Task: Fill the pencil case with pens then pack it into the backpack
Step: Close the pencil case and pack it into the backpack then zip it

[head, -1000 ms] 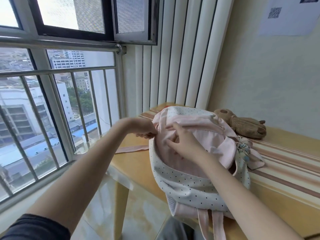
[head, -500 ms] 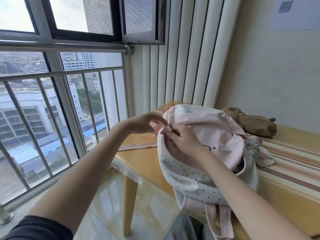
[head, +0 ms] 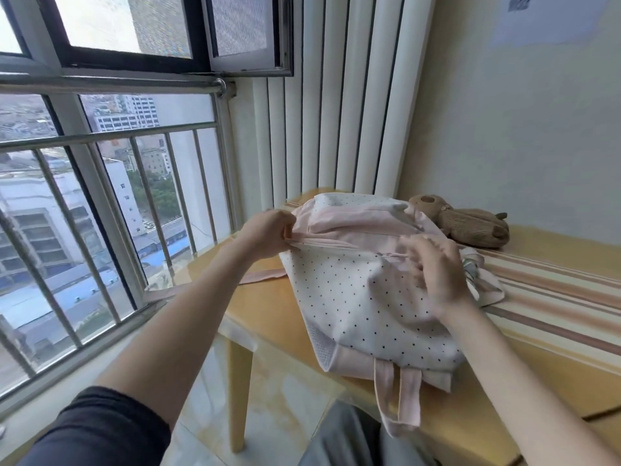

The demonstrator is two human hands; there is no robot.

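Note:
A white backpack (head: 356, 297) with black dots and pink trim lies on the wooden table (head: 279, 297). My left hand (head: 265, 233) pinches the pink fabric at the left end of its zipper. My right hand (head: 435, 269), blurred by motion, holds the zipper pull (head: 386, 253) near the right side of the bag. The zipper line between my hands looks closed. No pencil case or pens are in view.
A brown plush toy (head: 470, 223) lies behind the backpack by the wall. A striped cloth (head: 551, 297) covers the table's right part. Pink straps (head: 400, 401) hang over the front edge. A barred window (head: 100, 196) is on the left, vertical blinds (head: 336, 112) behind.
The backpack's opening, gaping before, has been drawn together. My right hand moved rightward along the zipper while my left hand kept hold of the left end. The view shifted.

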